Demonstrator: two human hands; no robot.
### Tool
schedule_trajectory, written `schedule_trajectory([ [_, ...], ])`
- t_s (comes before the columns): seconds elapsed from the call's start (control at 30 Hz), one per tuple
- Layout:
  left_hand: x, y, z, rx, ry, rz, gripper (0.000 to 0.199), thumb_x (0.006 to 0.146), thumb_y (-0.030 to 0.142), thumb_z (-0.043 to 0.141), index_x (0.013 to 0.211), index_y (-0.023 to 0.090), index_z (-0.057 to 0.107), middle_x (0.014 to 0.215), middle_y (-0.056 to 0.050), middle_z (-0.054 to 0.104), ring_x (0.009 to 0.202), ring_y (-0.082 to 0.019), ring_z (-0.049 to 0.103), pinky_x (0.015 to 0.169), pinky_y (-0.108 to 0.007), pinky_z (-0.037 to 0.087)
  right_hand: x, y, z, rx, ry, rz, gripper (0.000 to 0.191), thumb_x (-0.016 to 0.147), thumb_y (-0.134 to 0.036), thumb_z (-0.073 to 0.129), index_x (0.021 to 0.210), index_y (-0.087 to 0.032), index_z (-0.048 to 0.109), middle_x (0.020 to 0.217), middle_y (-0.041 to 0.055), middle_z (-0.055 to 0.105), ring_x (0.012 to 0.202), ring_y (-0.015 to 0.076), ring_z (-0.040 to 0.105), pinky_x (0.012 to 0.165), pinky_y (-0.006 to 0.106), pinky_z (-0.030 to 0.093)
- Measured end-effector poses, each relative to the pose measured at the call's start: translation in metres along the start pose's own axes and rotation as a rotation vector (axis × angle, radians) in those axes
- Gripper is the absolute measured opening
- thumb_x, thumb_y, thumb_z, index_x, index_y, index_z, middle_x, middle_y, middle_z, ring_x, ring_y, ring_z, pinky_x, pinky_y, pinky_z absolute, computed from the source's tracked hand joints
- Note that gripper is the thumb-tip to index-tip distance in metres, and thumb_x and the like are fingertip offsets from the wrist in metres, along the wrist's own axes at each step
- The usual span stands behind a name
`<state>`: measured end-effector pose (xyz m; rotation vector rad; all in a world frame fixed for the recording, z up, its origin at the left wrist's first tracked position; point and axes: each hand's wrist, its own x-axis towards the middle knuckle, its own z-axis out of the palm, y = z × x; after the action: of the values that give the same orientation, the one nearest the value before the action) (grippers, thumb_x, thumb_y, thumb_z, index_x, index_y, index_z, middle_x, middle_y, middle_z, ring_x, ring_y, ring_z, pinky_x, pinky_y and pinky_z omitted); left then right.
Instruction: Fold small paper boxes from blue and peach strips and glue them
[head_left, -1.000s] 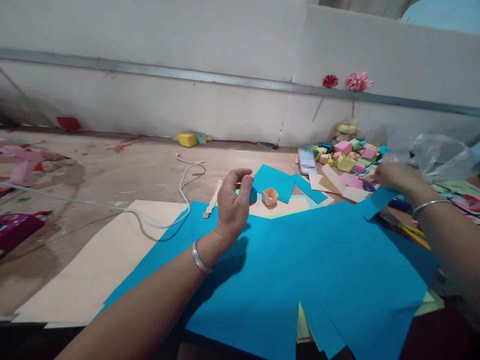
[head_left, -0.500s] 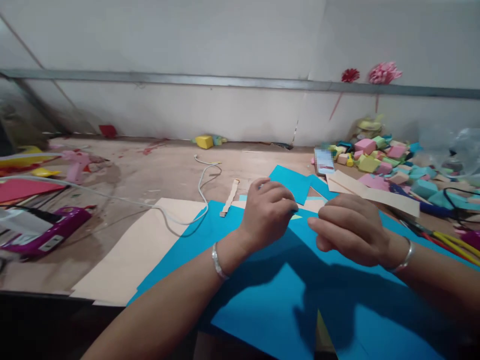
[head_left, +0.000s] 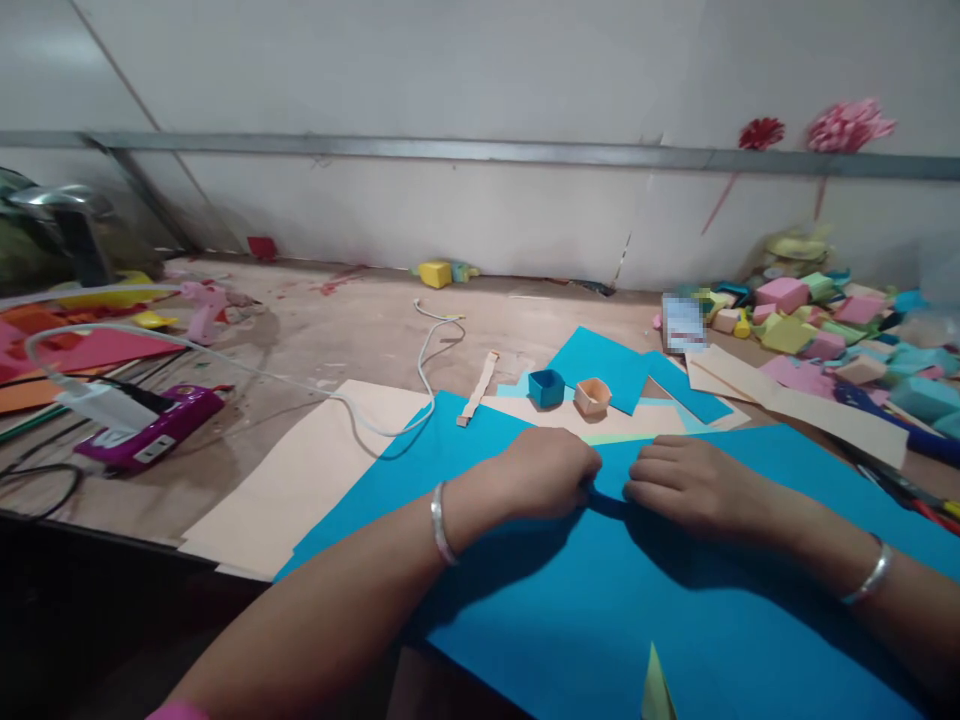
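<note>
Both hands rest low over a large blue paper sheet point(head_left: 540, 610), a small gap between them. My left hand point(head_left: 551, 470) is closed, its fingertips curled down and mostly hidden. Facing it, my right hand point(head_left: 686, 485) has its fingers pressed together and bent. A narrow dark-blue band spans the gap; I cannot tell whether it is a paper strip or shadow. Just beyond the hands stand a small blue paper cup point(head_left: 547, 388) and a peach one point(head_left: 593, 397). A yellow-green paper point point(head_left: 655, 685) shows near the front edge.
A pale wavy strip point(head_left: 478, 390) and white cable point(head_left: 425, 370) lie to the left. Further left are a purple power strip point(head_left: 161, 430) and pink glue gun point(head_left: 204, 308). Folded paper pieces point(head_left: 787, 320) pile up at the right, near a phone point(head_left: 684, 322) and scissors point(head_left: 911, 500).
Both hands have come down from above onto the blue sheet. The two small paper cups now show behind them. The view has shifted slightly left.
</note>
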<state>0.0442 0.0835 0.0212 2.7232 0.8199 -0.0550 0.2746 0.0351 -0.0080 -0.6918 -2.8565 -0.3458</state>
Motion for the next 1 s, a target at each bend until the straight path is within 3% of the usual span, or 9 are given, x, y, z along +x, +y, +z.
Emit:
schedule_trajectory([
  [0.1,0.000,-0.009,-0.007,-0.176,-0.094,-0.080,0.014,0.074,0.032,0.079,0.071,0.021,0.071,0.065,0.000,0.067,0.059,-0.016,0.056,0.051,-0.027,0.028,-0.003,0.006,0.001,0.103,-0.010,0.037,0.029,0.097,-0.013,0.040,0.078,-0.020,0.061,0.071,0.0044,0.060,0.064,0.0169,0.048,0.061,0.033,0.034],
  [0.27,-0.001,-0.019,-0.018,-0.241,-0.114,-0.103,0.008,0.074,0.022,0.074,0.067,0.022,0.072,0.059,0.002,0.064,0.054,-0.013,0.052,0.051,-0.026,0.028,-0.004,0.009,0.003,0.413,0.027,0.257,0.017,0.098,-0.023,0.047,0.092,-0.018,0.062,0.095,0.0105,0.068,0.085,0.0197,0.061,0.073,0.032,0.045],
  [0.4,-0.002,-0.020,-0.020,-0.230,-0.147,-0.101,0.012,0.078,0.025,0.070,0.066,0.021,0.070,0.059,0.002,0.063,0.053,-0.012,0.051,0.051,-0.026,0.028,-0.002,0.005,0.005,0.389,-0.037,0.455,0.020,0.098,-0.029,0.050,0.084,-0.018,0.060,0.081,0.0065,0.064,0.073,0.0193,0.059,0.064,0.031,0.043],
  [0.5,-0.001,-0.018,-0.018,-0.222,-0.123,-0.153,0.010,0.076,0.030,0.075,0.079,0.021,0.072,0.069,0.001,0.067,0.061,-0.014,0.057,0.052,-0.025,0.030,-0.001,-0.002,0.007,0.375,-0.023,0.475,0.021,0.098,-0.030,0.050,0.083,-0.019,0.060,0.089,0.0084,0.064,0.081,0.0207,0.060,0.069,0.032,0.046],
  [0.63,0.001,-0.017,-0.013,-0.173,-0.103,-0.208,0.035,0.070,0.042,0.081,0.097,0.022,0.071,0.076,-0.001,0.069,0.069,-0.018,0.060,0.055,-0.026,0.034,-0.001,-0.007,0.011,0.304,-0.029,0.520,0.019,0.096,-0.030,0.051,0.084,-0.018,0.058,0.098,0.0119,0.064,0.088,0.0253,0.060,0.073,0.039,0.050],
  [0.8,0.001,-0.017,-0.009,-0.065,-0.066,-0.249,0.046,0.065,0.056,0.082,0.092,0.020,0.072,0.082,-0.006,0.070,0.075,-0.023,0.062,0.056,-0.027,0.033,0.002,-0.009,0.011,0.305,-0.121,0.619,0.014,0.090,-0.032,0.062,0.093,-0.019,0.059,0.092,0.0091,0.063,0.085,0.0258,0.062,0.068,0.037,0.050],
  [1.0,0.000,-0.012,-0.008,-0.006,-0.049,-0.228,0.053,0.067,0.058,0.080,0.100,0.019,0.068,0.088,-0.008,0.071,0.078,-0.025,0.064,0.054,-0.028,0.031,0.003,-0.010,0.006,0.303,-0.239,0.726,0.019,0.087,-0.039,0.064,0.093,-0.021,0.061,0.090,0.0087,0.066,0.079,0.0263,0.064,0.063,0.035,0.047],
])
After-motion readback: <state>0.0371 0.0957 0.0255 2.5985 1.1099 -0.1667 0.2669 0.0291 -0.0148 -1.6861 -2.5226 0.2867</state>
